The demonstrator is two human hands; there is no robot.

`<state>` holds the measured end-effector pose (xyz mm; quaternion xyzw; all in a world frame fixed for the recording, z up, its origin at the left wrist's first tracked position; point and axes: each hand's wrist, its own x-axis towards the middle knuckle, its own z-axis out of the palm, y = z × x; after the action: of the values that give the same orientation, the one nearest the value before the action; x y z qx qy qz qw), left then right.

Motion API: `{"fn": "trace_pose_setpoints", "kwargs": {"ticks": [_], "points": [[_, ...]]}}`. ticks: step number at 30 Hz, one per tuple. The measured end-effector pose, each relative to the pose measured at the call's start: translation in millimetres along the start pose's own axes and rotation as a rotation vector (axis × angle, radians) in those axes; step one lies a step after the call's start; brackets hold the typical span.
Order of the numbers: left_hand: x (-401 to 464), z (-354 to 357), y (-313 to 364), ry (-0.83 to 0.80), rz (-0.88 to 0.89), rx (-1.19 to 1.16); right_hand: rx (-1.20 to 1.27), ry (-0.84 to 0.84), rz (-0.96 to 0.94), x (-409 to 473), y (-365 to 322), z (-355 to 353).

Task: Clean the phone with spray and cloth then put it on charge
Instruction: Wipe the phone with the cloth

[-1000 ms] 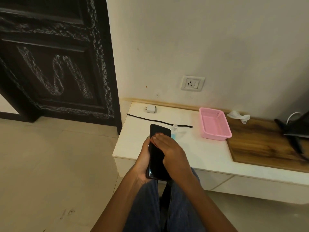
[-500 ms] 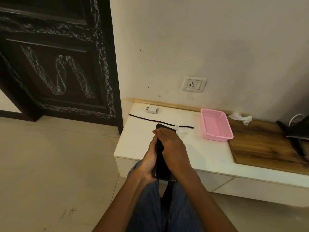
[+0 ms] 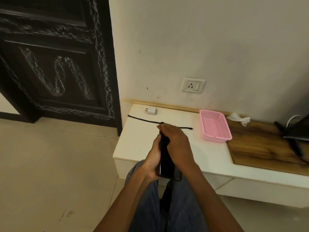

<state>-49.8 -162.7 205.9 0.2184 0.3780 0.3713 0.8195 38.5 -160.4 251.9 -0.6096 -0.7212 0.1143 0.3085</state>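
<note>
While sitting at the low white tabletop (image 3: pixel 140 144), holding phone (image 3: pixel 166 163) in front of knees, above the near tabletop edge. Left hand (image 3: pixel 153 162) cupping phone from below and along its left edge, fingers curling round it, dark screen tilting toward right. Right hand (image 3: pixel 176 143) lying over phone's upper half, palm down, fingers reaching past the top end; cannot tell whether gripping or just pressing flat, and cannot tell whether any cloth is sitting under the palm. Right fingertips overlapping in view with black cable (image 3: pixel 143 120), which is lying straight across the tabletop behind the hands. White charger plug (image 3: pixel 151 111) lying further back near the wall, apart from cable. Wall socket (image 3: pixel 193 85) sitting on wall above the tabletop, nothing plugged in. Pink basket (image 3: pixel 215 126) standing right of hands, at the seam with the wooden panel (image 3: pixel 260 148). Crumpled white tissue (image 3: pixel 239 118) lying behind basket on the wood, by the wall. Dark object (image 3: pixel 297 129) with a white cord showing at far right, partly cropped, blurry. Blue jeans (image 3: pixel 184 203) filling bottom of view. Dark carved door (image 3: pixel 55 64) standing left of wall.
</note>
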Motion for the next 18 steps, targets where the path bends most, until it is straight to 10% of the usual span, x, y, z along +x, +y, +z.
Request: {"fn": "trace_pose_setpoints", "kwargs": {"ticks": [18], "points": [[7, -7, 5, -0.002, 0.001, -0.097, -0.037, 0.017, -0.046, 4, -5, 7]]}}
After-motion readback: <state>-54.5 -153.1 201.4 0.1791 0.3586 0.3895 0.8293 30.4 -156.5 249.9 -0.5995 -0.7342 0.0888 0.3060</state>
